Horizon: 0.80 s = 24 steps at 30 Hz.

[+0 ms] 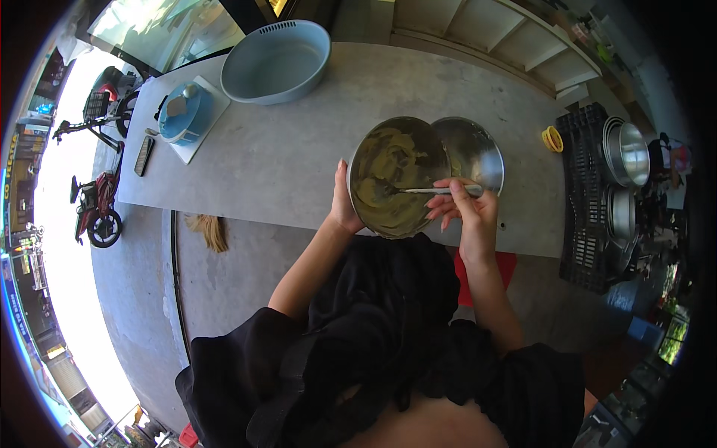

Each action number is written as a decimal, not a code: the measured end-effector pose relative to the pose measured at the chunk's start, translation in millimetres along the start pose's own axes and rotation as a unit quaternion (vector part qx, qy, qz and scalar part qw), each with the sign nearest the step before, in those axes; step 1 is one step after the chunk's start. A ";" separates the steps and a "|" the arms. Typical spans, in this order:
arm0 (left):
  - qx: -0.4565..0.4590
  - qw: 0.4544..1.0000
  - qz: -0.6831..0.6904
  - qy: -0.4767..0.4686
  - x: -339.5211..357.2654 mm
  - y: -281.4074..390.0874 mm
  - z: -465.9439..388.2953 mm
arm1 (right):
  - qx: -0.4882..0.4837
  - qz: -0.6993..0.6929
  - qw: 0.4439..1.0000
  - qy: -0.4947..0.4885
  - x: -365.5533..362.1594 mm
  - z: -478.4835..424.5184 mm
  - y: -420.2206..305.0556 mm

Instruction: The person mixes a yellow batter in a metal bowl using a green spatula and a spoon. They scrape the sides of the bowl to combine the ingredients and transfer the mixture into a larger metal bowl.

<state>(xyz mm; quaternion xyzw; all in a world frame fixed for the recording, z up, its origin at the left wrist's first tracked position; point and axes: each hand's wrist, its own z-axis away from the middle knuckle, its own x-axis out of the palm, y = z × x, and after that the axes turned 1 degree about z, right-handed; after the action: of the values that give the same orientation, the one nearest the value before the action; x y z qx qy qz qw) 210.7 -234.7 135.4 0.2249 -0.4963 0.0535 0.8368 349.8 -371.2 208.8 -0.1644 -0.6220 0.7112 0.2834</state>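
Observation:
A round metal bowl (pixel 400 151) is tilted towards me, its inside smeared with a thick yellowish-green paste (pixel 372 204). My left hand (pixel 344 201) grips the bowl by its left rim. Between the thumb and fingers of my right hand (pixel 468 207) is the handle of a metal spoon (pixel 428 191). The spoon's head is sunk in the paste near the bowl's left side. Behind and to the right stands a second metal bowl (pixel 482 148), partly covered by the first, with some residue on its inner wall.
A grey-blue plastic tub (pixel 277 67) sits at the table's (pixel 269 157) far edge. To the left are a blue round container (pixel 187 115) on a white board (pixel 215 98) and a phone-like dark object (pixel 144 157). A black plastic crate (pixel 582 196) with stacked metal bowls (pixel 630 154) stands right, near a yellow roll (pixel 552 139).

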 end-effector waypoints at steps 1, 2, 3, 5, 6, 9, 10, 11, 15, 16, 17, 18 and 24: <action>0.001 1.000 -0.004 -0.018 -5.6 -1.4 -1.6 | 0.004 0.006 1.000 0.004 -1.1 0.8 1.3; 0.003 0.999 -0.008 -0.035 -9.0 -2.5 -2.5 | 0.008 0.012 1.000 0.008 -2.2 1.5 2.4; 0.000 0.999 -0.004 -0.032 -8.9 -3.0 -2.7 | 0.012 0.018 1.000 0.012 -3.1 2.1 3.6; -0.006 1.000 0.004 -0.025 -8.4 -3.9 -2.5 | 0.014 0.026 0.999 0.023 -7.9 2.2 5.8; -0.007 1.000 0.000 -0.016 -4.9 -3.7 -1.8 | 0.014 0.031 0.999 0.028 -11.1 1.9 6.1; -0.012 1.000 0.004 -0.013 1.6 -3.5 -1.6 | -0.015 0.063 0.997 0.042 -21.2 1.4 4.7; -0.015 0.999 0.015 -0.028 -3.8 -4.0 -4.4 | -0.029 0.074 0.995 0.053 -24.4 1.5 3.6; -0.018 0.999 0.026 -0.044 -6.6 -4.1 -6.1 | -0.043 0.086 0.993 0.064 -27.4 1.7 2.1; -0.021 0.999 0.012 -0.045 -5.4 -6.7 -9.4 | -0.089 0.088 0.988 0.092 -27.4 5.9 -6.7; -0.022 0.999 0.008 -0.043 -8.0 -8.3 -11.0 | -0.071 0.065 0.992 0.077 -24.7 7.2 -6.1; -0.022 0.999 0.005 -0.041 -8.9 -9.5 -12.4 | -0.053 0.042 0.996 0.062 -21.1 8.5 -5.0; -0.025 0.999 0.009 -0.035 -7.5 -9.8 -13.2 | -0.034 0.020 0.998 0.047 -19.4 9.4 -4.2; -0.024 0.998 0.020 -0.052 -6.0 -9.8 -17.9 | -0.020 0.044 0.997 0.058 -27.8 12.3 6.4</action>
<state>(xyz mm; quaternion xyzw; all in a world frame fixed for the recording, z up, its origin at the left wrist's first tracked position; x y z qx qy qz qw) 225.2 -234.9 119.9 0.1975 -0.5449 0.0471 0.8135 363.2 -398.2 201.3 -0.2377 -0.6107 0.6998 0.2842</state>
